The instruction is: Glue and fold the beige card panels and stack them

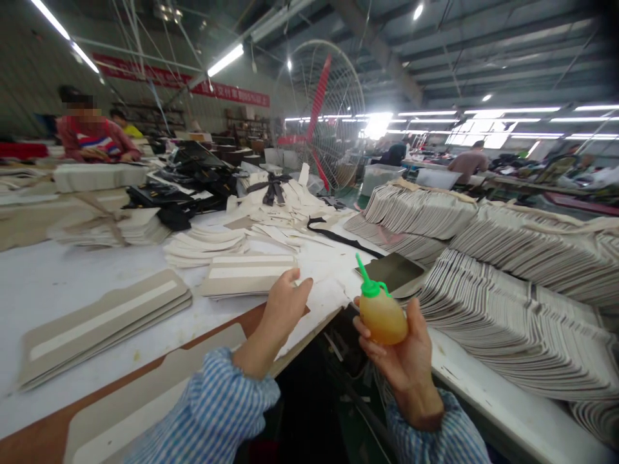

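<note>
In my right hand is a soft squeeze glue bottle with yellow-amber liquid and a green spout pointing up and slightly left. My fingers and thumb cup it from below and both sides. My left hand is held over the table edge with thumb and finger apart, and no object shows in it. Just beyond it lies a small stack of beige panels with white strips. Below my left forearm, a beige panel with a pale strip rests on a brown sheet.
More strip-marked beige panels lie at left on the white table. Tall rows of stacked pieces fill the right side, beside a dark flat plate. Loose cut pieces and black material are heaped behind. A large fan stands farther back; a person sits at far left.
</note>
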A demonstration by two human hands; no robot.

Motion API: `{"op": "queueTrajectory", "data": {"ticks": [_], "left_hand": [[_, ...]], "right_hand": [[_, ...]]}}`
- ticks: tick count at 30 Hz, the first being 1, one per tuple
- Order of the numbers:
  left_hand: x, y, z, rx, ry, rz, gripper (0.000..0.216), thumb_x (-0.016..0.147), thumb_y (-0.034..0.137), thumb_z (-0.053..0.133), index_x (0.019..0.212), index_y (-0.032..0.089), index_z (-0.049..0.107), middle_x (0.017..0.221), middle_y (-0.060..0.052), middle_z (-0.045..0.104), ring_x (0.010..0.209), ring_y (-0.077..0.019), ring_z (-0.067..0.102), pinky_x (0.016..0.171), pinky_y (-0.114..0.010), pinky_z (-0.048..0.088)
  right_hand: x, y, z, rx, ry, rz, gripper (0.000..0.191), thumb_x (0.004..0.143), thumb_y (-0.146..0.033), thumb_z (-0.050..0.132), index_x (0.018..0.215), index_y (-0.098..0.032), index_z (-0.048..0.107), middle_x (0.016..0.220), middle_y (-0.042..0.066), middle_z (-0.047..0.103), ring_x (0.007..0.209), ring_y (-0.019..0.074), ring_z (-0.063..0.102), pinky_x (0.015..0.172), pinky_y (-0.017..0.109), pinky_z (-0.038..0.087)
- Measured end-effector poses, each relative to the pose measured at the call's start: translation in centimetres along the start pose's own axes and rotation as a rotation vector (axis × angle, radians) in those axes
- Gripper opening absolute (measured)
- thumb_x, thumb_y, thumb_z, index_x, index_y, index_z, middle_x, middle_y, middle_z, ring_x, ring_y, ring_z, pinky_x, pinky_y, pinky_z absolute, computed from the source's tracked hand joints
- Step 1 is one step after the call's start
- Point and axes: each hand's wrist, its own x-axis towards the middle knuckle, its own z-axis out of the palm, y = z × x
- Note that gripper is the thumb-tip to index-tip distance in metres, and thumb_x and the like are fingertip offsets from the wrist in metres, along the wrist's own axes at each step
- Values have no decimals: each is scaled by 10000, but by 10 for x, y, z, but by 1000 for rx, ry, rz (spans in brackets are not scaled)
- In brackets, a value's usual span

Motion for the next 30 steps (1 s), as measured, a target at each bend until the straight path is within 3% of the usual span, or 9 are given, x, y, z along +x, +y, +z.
{"op": "queueTrajectory", "data": {"ticks": [3, 6, 9, 11, 14, 17, 20, 26, 30], "left_hand": [[-48, -4, -24, 86, -39, 44, 512, 840, 337, 664, 1330, 201, 603, 1281, -118, 694, 1024, -236, 709, 905, -366, 561], [-100, -14, -50, 223, -96, 149, 428, 882, 291, 586, 1303, 221, 611, 1363, -94, 636, 1094, -213, 679, 861, -331, 579], [-141, -32, -76, 389, -140, 279, 294, 911, 261, 595, 1194, 278, 675, 1230, -46, 702, 1079, -197, 683, 885, -315, 588], [-161, -48, -95, 503, -84, 378, 240, 943, 244, 582, 1151, 297, 690, 1112, -20, 744, 1013, -178, 705, 888, -300, 595], [-183, -73, -125, 748, 173, 538, 208, 969, 219, 548, 1133, 249, 673, 1039, -32, 755, 925, -181, 718, 842, -321, 619], [-195, -94, -151, 989, 428, 632, 174, 959, 183, 555, 1096, 201, 661, 1004, -59, 743, 915, -208, 701, 853, -387, 625], [-199, -108, -170, 1106, 560, 612, 146, 937, 153, 583, 1058, 175, 664, 1000, -78, 734, 941, -227, 681, 890, -423, 622], [-187, -120, -183, 1240, 572, 595, 198, 924, 173, 605, 1099, 108, 669, 1133, -135, 726, 1104, -282, 650, 995, -465, 597], [-182, -129, -185, 1228, 548, 536, 170, 926, 176, 598, 1064, 106, 671, 1104, -126, 732, 1074, -271, 658, 989, -464, 597]], "right_hand": [[3, 14, 13, -66, -91, 17, 605, 689, -587, 857, 1151, -233, 691, 1083, 80, 713, 695, 158, 633, 442, 183, 450], [4, 25, 32, -168, -189, 42, 613, 624, -445, 921, 1153, -263, 669, 1017, 45, 702, 747, 172, 646, 510, 204, 490], [4, 38, 56, -334, -234, 53, 604, 599, -380, 928, 1125, -262, 655, 963, 28, 684, 699, 149, 604, 493, 206, 473], [5, 47, 72, -461, -245, 58, 575, 616, -372, 905, 1116, -257, 647, 921, 21, 672, 624, 128, 550, 436, 198, 421], [9, 62, 92, -629, -249, 55, 585, 626, -394, 886, 1137, -262, 633, 868, 14, 669, 588, 142, 537, 413, 219, 413], [13, 75, 110, -826, -327, 4, 570, 633, -398, 899, 1120, -265, 634, 820, 1, 665, 638, 173, 567, 484, 258, 460], [17, 88, 129, -1049, -474, -21, 525, 668, -432, 893, 1092, -263, 633, 783, -16, 647, 664, 175, 557, 548, 275, 446], [21, 126, 171, -1250, -748, -15, 457, 736, -472, 823, 1060, -230, 611, 842, -5, 645, 743, 187, 572, 679, 321, 451], [23, 149, 190, -1351, -825, -51, 408, 759, -488, 788, 1010, -220, 611, 832, -6, 634, 752, 187, 566, 695, 324, 432]]}}
